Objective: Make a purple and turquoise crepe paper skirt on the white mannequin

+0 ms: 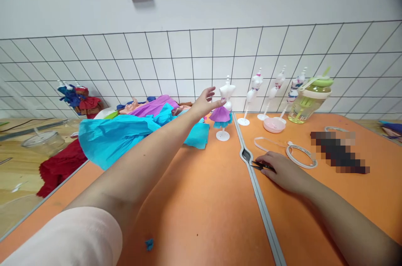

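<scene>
My left hand (205, 103) reaches out to a small white dress-form mannequin (226, 90) on a round base. Its fingers are spread, and the thumb overlaps the mannequin's waist; I cannot tell whether it touches. The mannequin wears a purple skirt (220, 114) over a turquoise layer (222, 124). On the orange table, my right hand (281, 170) is closed around a slim black tool with two pointed tips (259, 165), close to the grey table seam. Its fingers partly hide the tool, so whether it is scissors or tweezers is unclear.
Turquoise crepe paper (119, 136) and purple paper (155, 106) lie at left. Several decorated mannequins (253, 90) stand back right beside a pink dish (274, 124) and a green-lidded bottle (309, 101). A white ribbon coil (301, 156) lies by my right hand. A grey seam (260, 199) crosses the table.
</scene>
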### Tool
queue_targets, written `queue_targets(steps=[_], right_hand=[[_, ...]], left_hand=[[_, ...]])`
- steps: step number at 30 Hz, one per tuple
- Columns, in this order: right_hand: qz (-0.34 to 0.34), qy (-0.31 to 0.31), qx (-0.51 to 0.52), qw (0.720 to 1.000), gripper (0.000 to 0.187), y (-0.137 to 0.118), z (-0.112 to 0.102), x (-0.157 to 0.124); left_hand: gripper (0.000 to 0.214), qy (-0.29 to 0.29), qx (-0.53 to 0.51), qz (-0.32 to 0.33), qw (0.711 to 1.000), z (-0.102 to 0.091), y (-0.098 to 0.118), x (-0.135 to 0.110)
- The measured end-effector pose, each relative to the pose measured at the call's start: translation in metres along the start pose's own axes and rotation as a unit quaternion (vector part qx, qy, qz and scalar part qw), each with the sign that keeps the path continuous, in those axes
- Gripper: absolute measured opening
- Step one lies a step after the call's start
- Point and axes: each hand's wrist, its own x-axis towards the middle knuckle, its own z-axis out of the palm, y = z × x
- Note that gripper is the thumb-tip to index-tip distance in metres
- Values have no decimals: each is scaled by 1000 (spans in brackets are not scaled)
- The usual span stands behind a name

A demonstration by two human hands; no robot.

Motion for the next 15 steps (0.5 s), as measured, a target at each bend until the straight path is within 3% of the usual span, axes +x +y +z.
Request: queue_targets(steps=[3,5,6,8,10,13,15], right_hand=[[26,28,-2,999,29,8,2,0],[64,43,-20,997,30,14,3,0],[80,41,-28,996,31,15,3,0],[92,18,-31,995,31,16,3,0],[79,-1,-16,997,28,12,3,0],[47,25,0,999,25,-4,6,3],[33,52,2,998,25,-16,11,5]], left_hand=[[78,41,78,51,995,-16,10,-34],[49,55,147,104,982,-30,9,-68],[35,35,194,114,974,-38,6,-87],[26,-82,308,69,945,-57,-5,-123],[23,-186,423,-14,887,-80,-20,-153],[22,-172,531,-87,825,-111,-43,-177],[30,-134,576,-72,803,-123,-55,-181]])
